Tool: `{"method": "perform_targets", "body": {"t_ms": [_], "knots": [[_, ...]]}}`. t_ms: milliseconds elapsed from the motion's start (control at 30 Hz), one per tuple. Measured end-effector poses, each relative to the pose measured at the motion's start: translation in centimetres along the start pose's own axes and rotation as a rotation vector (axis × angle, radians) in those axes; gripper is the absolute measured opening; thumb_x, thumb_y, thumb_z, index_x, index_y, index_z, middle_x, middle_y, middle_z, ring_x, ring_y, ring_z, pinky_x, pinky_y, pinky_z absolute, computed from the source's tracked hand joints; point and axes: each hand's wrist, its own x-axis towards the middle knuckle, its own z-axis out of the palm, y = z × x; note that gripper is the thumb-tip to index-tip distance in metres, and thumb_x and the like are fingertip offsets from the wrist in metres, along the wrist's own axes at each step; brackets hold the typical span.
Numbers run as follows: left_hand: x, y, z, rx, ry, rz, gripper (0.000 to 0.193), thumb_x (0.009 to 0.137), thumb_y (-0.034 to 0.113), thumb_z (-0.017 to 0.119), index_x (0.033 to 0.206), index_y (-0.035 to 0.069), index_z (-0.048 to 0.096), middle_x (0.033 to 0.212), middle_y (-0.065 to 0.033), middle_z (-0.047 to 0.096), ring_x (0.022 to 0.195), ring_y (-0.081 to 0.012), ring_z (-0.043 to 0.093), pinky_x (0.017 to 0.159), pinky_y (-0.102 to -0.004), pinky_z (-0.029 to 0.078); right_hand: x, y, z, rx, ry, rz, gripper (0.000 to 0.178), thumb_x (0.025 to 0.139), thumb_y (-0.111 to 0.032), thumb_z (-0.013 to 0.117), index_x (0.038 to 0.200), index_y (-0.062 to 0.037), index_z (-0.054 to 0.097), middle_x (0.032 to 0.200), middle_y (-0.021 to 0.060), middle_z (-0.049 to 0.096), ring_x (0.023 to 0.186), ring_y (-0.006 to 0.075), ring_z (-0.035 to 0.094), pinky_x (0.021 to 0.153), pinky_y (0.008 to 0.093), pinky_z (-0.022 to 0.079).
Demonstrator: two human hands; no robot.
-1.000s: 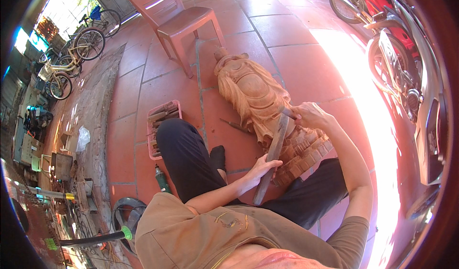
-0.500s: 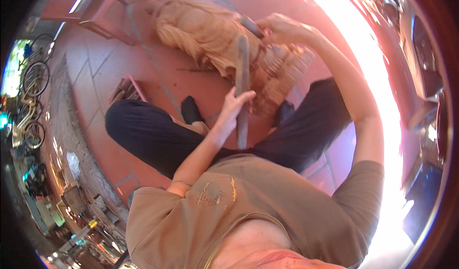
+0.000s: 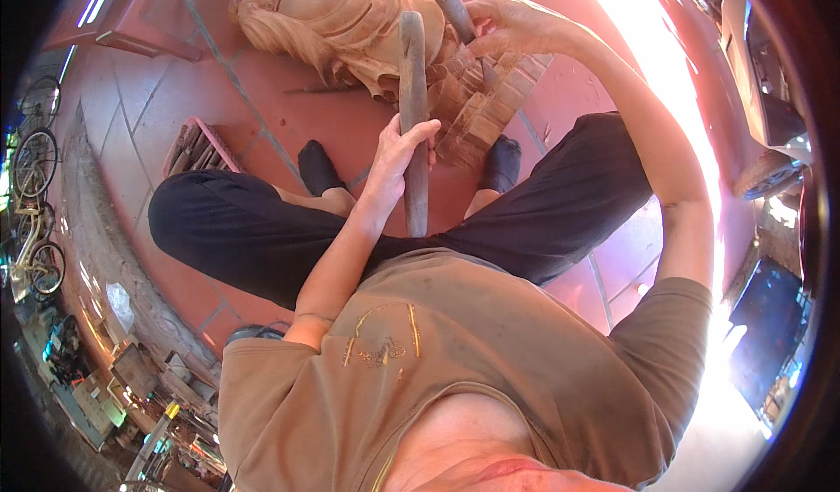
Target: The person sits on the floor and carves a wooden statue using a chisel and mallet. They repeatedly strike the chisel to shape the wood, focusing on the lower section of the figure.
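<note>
A carved wooden statue (image 3: 328,15) lies on its side on the tiled floor in front of my legs, its stepped, block-like base to the right. My left hand (image 3: 402,155) is wrapped round a long, round wooden stick (image 3: 412,59), which stands nearly upright in the view in front of the statue. At the base end, my right hand (image 3: 521,27) grips a chisel with a thick wooden handle (image 3: 454,13). The chisel's lower end meets the carved base; its cutting edge is too small to make out. Stick and chisel handle are apart.
Beside my left knee stands a pink basket (image 3: 199,146) full of wooden-handled tools. A thin tool (image 3: 317,90) lies on the floor near the statue. At the upper left is a reddish chair (image 3: 144,24); bicycles (image 3: 37,177) and clutter line the left edge.
The view has shifted, so statue and legs appear farther left and higher. The chisel handle shows more fully beneath my right hand. Both hands keep their holds.
</note>
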Motion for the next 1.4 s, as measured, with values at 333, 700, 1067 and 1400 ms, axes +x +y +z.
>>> {"method": "perform_targets", "body": {"t_ms": [333, 700, 1067, 1400], "knots": [[-0.3, 0.4, -0.4, 0.066, 0.032, 0.058, 0.031, 0.084, 0.023, 0.08, 0.098, 0.008, 0.058, 0.071, -0.0009, 0.06, 0.052, -0.0108, 0.059, 0.048, -0.0255, 0.045, -2.4, -2.1, 0.9, 0.035, 0.076, 0.213, 0.027, 0.086, -0.024, 0.078, 0.101, -0.0041, 0.069, 0.09, 0.0057, 0.07, 0.083, 0.0175, 0.063, 0.077, 0.0336, 0.051], [-0.2, 0.4, -0.9, 0.089, 0.102, 0.133, 0.036, 0.079, 0.023, 0.083, 0.101, 0.004, 0.061, 0.073, -0.0018, 0.062, 0.054, -0.0092, 0.057, 0.05, -0.0245, 0.046, -2.6, -1.3, 2.2, 0.114, -0.046, 0.312, 0.023, 0.087, -0.022, 0.077, 0.103, -0.0065, 0.071, 0.092, 0.0038, 0.069, 0.086, 0.0151, 0.062, 0.079, 0.0326, 0.05], [-1.3, 2.4, -0.4, 0.217, 0.12, 0.265, 0.039, 0.08, 0.025, 0.085, 0.105, 0.005, 0.063, 0.074, 0.0008, 0.062, 0.058, -0.0065, 0.055, 0.052, -0.0234, 0.045, -2.7, 0.4, 2.0, 0.232, -0.058, 0.36, 0.024, 0.086, -0.017, 0.078, 0.106, -0.006, 0.071, 0.092, 0.0039, 0.071, 0.09, 0.0156, 0.065, 0.084, 0.0329, 0.051], [-4.8, 7.1, 1.1, 0.277, 0.066, 0.375, 0.042, 0.083, 0.015, 0.083, 0.116, 0.002, 0.061, 0.088, -0.0018, 0.068, 0.067, -0.005, 0.058, 0.056, -0.0211, 0.047, -3.0, 0.6, 2.4, 0.188, -0.048, 0.241, 0.021, 0.084, -0.01, 0.077, 0.104, -0.0033, 0.071, 0.091, 0.0035, 0.071, 0.089, 0.0143, 0.065, 0.087, 0.0316, 0.052]]}}
